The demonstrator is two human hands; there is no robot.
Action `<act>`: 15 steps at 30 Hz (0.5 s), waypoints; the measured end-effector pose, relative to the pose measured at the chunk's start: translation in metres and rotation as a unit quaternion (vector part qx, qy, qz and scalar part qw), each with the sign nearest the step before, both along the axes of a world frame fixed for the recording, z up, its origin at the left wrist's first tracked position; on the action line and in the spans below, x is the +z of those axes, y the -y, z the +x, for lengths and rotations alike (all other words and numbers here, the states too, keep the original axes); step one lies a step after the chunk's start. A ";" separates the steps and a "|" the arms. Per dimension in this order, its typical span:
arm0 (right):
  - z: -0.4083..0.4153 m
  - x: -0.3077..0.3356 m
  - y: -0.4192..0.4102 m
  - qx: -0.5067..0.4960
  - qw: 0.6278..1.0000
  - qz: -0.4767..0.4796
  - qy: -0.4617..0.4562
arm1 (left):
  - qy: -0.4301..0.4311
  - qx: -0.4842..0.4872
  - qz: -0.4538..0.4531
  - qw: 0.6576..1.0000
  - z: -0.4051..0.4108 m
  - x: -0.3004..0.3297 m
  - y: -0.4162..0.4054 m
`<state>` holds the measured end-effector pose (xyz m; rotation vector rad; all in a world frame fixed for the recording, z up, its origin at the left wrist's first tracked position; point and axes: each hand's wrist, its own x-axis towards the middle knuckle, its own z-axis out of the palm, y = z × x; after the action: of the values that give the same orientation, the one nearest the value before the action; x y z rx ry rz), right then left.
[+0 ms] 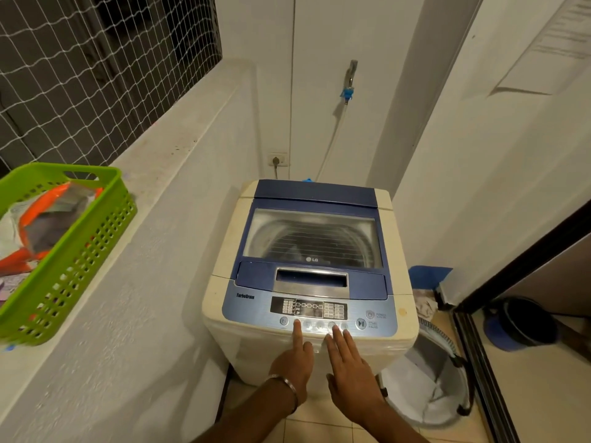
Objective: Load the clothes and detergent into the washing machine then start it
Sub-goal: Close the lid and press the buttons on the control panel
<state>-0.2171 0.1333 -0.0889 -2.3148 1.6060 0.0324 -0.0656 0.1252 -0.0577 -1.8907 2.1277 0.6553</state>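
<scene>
While the washing machine [311, 276] stands against the far wall with its blue lid [311, 238] shut, both hands reach to the control panel [308, 310] along its near edge. The left hand [292, 362] has its index finger stretched out, its tip on a round button at the left of the button row, and the other fingers curled in; it grips nothing. A metal bangle [286, 386] circles that wrist. The right hand [350, 366] is flat with fingers spread and open, its fingertips [335, 329] touching the buttons nearer the middle of the row, and it holds nothing. Through the clear window in the lid the ribbed drum shows, with something dark low inside that may be clothes; I cannot tell for certain. To the left, on a white ledge [153, 199], sits a green basket [80, 247] holding an orange and clear bag [48, 219]. On the far wall a tap [351, 75] with a hose hangs above the machine, near a wall socket [277, 159]. A pale bucket [428, 388] sits on the floor to the right.
</scene>
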 end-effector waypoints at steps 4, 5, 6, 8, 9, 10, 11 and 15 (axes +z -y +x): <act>0.000 0.003 0.000 0.010 1.000 0.009 -0.003 | -0.018 0.004 0.018 1.000 0.006 -0.003 -0.005; -0.001 0.004 0.000 0.012 1.000 0.011 -0.005 | -0.032 0.005 0.020 0.999 0.008 -0.003 -0.007; -0.003 0.003 0.001 0.014 1.000 0.012 -0.008 | -0.044 0.010 0.022 0.999 0.010 -0.004 -0.010; -0.008 0.004 0.003 0.013 1.000 0.012 -0.015 | -0.057 0.014 0.023 0.998 0.013 -0.003 -0.015; -0.010 0.004 0.003 0.010 1.000 0.012 -0.020 | -0.057 0.011 0.022 0.998 0.015 -0.003 -0.016; -0.014 0.003 0.003 0.007 1.000 0.011 -0.023 | -0.055 0.009 0.020 0.998 0.015 -0.003 -0.017; -0.017 0.003 0.002 0.001 0.999 0.017 -0.029 | -0.054 0.005 0.021 0.998 0.016 -0.003 -0.017; -0.033 0.005 0.002 -0.029 0.998 0.020 -0.045 | -0.063 -0.008 0.017 0.998 0.014 0.000 -0.022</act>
<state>-0.2499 0.1310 -0.0843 -2.2648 1.6983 0.1567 -0.0515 0.1470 -0.0578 -1.8573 2.1897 0.8227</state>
